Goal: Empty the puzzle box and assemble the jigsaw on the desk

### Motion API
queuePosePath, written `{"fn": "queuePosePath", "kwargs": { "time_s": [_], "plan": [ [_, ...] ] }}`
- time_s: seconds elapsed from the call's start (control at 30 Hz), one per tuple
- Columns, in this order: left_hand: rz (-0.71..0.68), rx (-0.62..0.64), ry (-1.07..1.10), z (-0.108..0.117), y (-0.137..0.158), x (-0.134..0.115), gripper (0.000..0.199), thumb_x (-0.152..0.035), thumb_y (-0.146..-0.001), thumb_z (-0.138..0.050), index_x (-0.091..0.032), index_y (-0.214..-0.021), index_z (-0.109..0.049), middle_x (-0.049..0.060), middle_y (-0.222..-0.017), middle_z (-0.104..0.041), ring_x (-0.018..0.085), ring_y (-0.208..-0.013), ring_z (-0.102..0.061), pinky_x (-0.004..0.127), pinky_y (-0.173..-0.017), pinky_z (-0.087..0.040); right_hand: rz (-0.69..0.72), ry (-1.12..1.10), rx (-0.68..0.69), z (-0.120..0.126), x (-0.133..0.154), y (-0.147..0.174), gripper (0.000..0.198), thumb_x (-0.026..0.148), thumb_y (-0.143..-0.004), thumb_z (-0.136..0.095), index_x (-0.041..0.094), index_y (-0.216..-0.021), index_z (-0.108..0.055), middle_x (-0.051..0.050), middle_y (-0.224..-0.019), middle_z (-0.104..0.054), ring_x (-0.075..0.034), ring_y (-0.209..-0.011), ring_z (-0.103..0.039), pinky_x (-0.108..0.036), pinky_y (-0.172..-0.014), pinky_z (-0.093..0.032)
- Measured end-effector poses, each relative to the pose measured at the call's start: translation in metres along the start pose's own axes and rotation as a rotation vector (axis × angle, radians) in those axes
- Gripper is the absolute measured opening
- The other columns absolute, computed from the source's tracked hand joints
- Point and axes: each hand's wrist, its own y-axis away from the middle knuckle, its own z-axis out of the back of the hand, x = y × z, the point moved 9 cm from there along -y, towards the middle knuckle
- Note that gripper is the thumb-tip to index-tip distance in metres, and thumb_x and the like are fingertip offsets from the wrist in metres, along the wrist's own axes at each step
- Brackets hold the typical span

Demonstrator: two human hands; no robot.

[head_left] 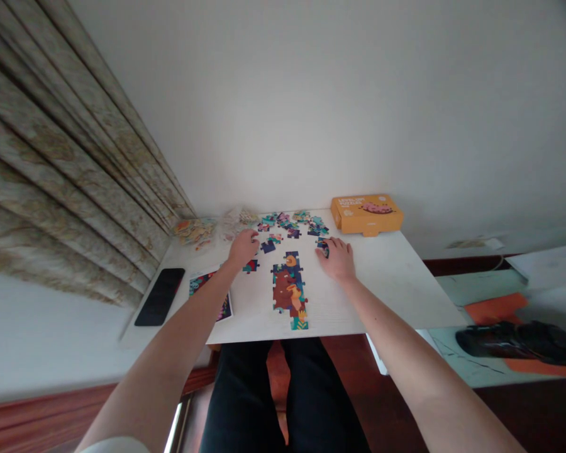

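My left hand [244, 248] is over the back left of the white table, its fingers slightly curled and apart, with nothing visible in them. Just right of it lies a dark blue puzzle piece [268, 246], and below it a dark piece with red [251, 267]. My right hand [338, 259] has thumb and fingers around a dark blue puzzle piece [321, 243], partly hidden by the fingers. Between my hands and closer to me lies a joined puzzle section [287, 290] with a brown bear. Several loose puzzle pieces [283, 219] are scattered behind.
An orange puzzle box [368, 214] stands at the back right against the wall. Bags of pieces [194, 233] lie at the back left. A black phone [160, 297] and a picture card [224, 308], partly under my left forearm, lie at the left.
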Motion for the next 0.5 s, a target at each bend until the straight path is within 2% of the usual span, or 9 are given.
{"fn": "queuePosePath", "kwargs": {
  "time_s": [0.17,0.27,0.37,0.5],
  "plan": [
    [-0.091,0.025,-0.043,-0.019,-0.051,-0.024,0.050,-0.017,-0.089,-0.062,-0.016,-0.139,-0.063,0.017,-0.144,-0.063,0.028,-0.136,-0.058,0.037,-0.117,-0.043,-0.008,0.017,0.006,-0.001,0.000,0.000,0.045,0.045,-0.101,-0.049,0.019,-0.135,-0.065,-0.018,-0.143,-0.063,-0.036,-0.134,-0.052,-0.058,-0.119,-0.029],
    [-0.095,0.079,-0.141,-0.034,-0.074,-0.028,0.054,-0.024,-0.089,-0.068,-0.017,-0.142,-0.061,0.019,-0.146,-0.061,0.032,-0.138,-0.056,0.040,-0.116,-0.043,-0.018,0.027,0.016,0.000,0.000,0.000,0.045,0.046,-0.102,-0.049,0.020,-0.135,-0.064,-0.017,-0.145,-0.063,-0.035,-0.134,-0.052,-0.057,-0.120,-0.029],
    [-0.097,0.120,-0.195,-0.045,-0.085,-0.030,0.039,-0.027,-0.095,-0.062,-0.020,-0.133,-0.068,0.017,-0.134,-0.069,0.033,-0.128,-0.063,0.043,-0.111,-0.046,-0.017,0.030,0.016,0.000,0.001,0.000,0.045,0.046,-0.102,-0.049,0.020,-0.135,-0.065,-0.017,-0.144,-0.063,-0.035,-0.134,-0.053,-0.057,-0.120,-0.029],
    [-0.089,0.130,-0.190,-0.045,-0.088,-0.027,0.030,-0.022,-0.097,-0.056,-0.017,-0.120,-0.074,0.017,-0.117,-0.075,0.033,-0.115,-0.069,0.043,-0.103,-0.049,-0.021,0.036,0.021,-0.001,0.000,0.000,0.045,0.046,-0.102,-0.050,0.020,-0.135,-0.064,-0.017,-0.144,-0.063,-0.035,-0.135,-0.053,-0.058,-0.120,-0.029]
  ]
}}
